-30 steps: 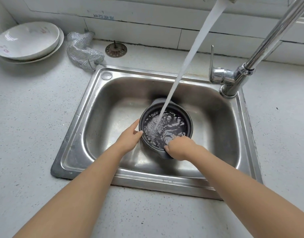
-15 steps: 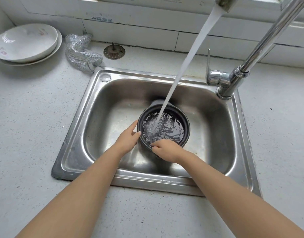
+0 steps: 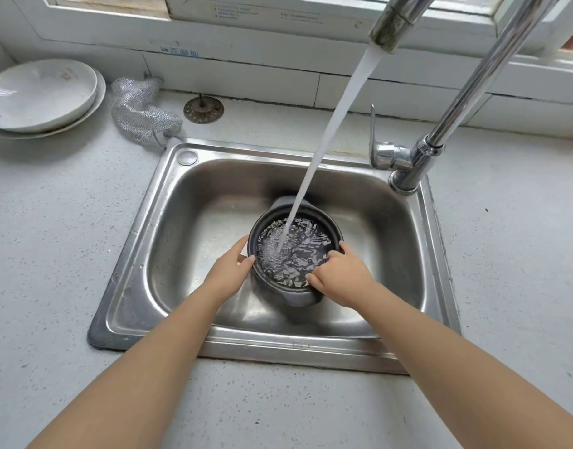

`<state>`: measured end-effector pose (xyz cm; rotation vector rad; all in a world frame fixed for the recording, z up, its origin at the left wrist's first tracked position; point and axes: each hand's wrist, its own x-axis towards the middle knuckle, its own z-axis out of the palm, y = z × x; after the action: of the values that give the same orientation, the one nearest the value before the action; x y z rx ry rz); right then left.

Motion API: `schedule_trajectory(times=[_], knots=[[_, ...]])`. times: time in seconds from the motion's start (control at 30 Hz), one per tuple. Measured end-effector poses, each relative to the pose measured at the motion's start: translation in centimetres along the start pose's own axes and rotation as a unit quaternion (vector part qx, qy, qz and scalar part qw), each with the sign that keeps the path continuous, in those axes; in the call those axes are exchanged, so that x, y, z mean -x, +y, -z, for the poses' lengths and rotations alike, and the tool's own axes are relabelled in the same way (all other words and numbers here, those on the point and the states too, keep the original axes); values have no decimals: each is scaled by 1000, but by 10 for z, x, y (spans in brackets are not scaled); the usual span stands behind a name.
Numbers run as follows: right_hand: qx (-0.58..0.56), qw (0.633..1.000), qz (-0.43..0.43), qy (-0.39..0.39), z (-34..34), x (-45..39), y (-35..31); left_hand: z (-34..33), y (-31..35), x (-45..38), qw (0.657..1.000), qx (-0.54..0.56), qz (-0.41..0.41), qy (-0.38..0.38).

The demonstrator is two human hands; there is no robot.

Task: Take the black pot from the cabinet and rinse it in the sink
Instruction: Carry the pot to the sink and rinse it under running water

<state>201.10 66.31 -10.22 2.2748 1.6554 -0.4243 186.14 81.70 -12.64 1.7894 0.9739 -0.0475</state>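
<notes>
Both hands on pot (image 3: 298, 298), right hand (image 3: 338, 275) apparently shifted rightward

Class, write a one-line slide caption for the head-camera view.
Both hands, left hand and right hand, hold the black pot in the sink under running tap water.

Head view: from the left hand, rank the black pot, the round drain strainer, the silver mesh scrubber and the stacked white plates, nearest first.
1. Black pot, touching the left hand, in the sink.
2. Round drain strainer, behind the sink.
3. Silver mesh scrubber, back-left; close to the strainer's rank.
4. Stacked white plates, far left.
</notes>
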Motion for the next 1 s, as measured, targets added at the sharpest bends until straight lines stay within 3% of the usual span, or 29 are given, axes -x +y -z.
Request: schedule_trajectory(times=[0.13, 0.23, 0.37, 0.43, 0.57, 0.7, 0.8, 1.0], knots=[[9, 999, -10, 31, -6, 1, 9, 0, 5, 4, 999, -30, 11, 14], [-57, 990, -11, 131, -15, 5, 20, -1, 11, 6, 999, -15, 14, 28], [-219, 967, -94, 93, -9, 9, 20, -3, 15, 10, 999, 39, 23, 28], [-296, 937, -159, 95, -9, 5, 13, -5, 16, 12, 998, 50, 26, 30], [-525, 803, -270, 76, -14, 0, 10, -9, 18, 12, 996, 66, 38, 36], [-607, 737, -269, 129, -19, -4, 8, -11, 17, 9, 995, 71, 60, 35], [-647, 704, -266, 121, -20, -7, 8, -12, 16, 5, 994, 69, 81, 35], [-651, 694, -276, 140, -18, -8, 6, -14, 17, -1, 991, 45, 107, 60]])
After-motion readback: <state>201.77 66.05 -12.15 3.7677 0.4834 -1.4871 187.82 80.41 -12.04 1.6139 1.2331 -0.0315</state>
